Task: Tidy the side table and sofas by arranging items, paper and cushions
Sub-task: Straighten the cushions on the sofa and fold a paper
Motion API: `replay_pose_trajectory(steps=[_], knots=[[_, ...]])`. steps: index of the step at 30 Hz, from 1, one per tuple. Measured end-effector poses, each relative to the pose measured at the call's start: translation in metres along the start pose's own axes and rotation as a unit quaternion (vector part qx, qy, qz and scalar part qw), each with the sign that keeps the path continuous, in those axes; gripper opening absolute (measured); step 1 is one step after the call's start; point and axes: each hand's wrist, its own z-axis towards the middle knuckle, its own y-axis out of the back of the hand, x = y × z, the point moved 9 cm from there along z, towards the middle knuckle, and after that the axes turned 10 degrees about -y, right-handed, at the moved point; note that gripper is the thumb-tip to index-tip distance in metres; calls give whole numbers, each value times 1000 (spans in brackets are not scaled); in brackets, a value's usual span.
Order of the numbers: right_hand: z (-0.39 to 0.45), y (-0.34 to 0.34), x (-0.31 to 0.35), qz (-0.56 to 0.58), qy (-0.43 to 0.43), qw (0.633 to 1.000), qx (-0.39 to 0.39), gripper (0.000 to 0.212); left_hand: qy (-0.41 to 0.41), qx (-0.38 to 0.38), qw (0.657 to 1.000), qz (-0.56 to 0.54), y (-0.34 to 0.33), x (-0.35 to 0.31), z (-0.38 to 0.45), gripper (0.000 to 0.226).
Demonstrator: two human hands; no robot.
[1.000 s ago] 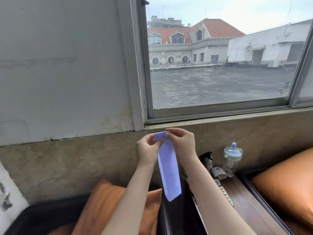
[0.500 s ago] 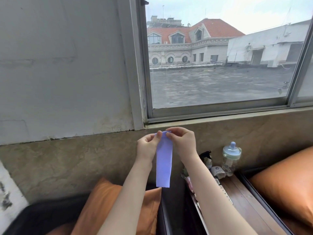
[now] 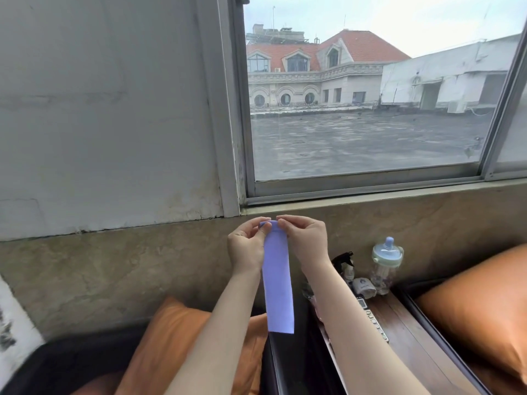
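Observation:
A long folded strip of pale purple paper (image 3: 278,286) hangs straight down in front of the stone wall. My left hand (image 3: 247,246) and my right hand (image 3: 306,240) both pinch its top end, fingertips nearly meeting. Below the paper stands the dark arm of the left sofa (image 3: 285,366), with an orange cushion (image 3: 176,343) to its left. The wooden side table (image 3: 405,343) lies lower right, partly hidden by my right forearm.
On the side table stand a bottle with a blue-green lid (image 3: 386,263), a black spray bottle (image 3: 345,263), a small white roll (image 3: 363,287) and a remote (image 3: 373,320). Another orange cushion (image 3: 479,303) lies on the right sofa. A window is above the ledge.
The hanging strip swung from slanting right to nearly vertical, and its top end is now curled over between my fingertips. Both hands stay at the same spot.

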Motion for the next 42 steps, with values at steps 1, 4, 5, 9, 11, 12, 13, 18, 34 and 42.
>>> replay_pose_trajectory(steps=[1,4,5,9,11,12,13,18,34,42], knots=[[1,1,0,0,0,1000,-2,10,8,0,1000,-11,-1,1,-2,16],[2,2,-1,-1,-10,1000,14,17,37,-5,998,-60,-5,5,-6,24],[1,1,0,-5,-10,1000,22,15,41,-7,997,-70,-5,5,-6,25],[-1,5,5,-27,18,999,24,17,59,2,996,-64,-7,8,-8,24],[-2,8,8,-18,28,999,10,13,82,21,995,-60,-10,12,-9,15],[-2,10,9,-10,33,999,1,14,103,31,992,-67,-12,15,-11,7],[-3,12,10,-3,38,999,-6,15,127,38,988,-75,-13,17,-13,3],[-2,11,5,14,26,1000,-2,24,152,13,985,-76,-11,22,-13,11],[0,18,-8,36,-8,999,-20,24,101,16,995,-20,-9,20,-10,14],[-1,13,-9,56,-7,998,9,13,87,-22,996,-16,-2,20,-4,10]])
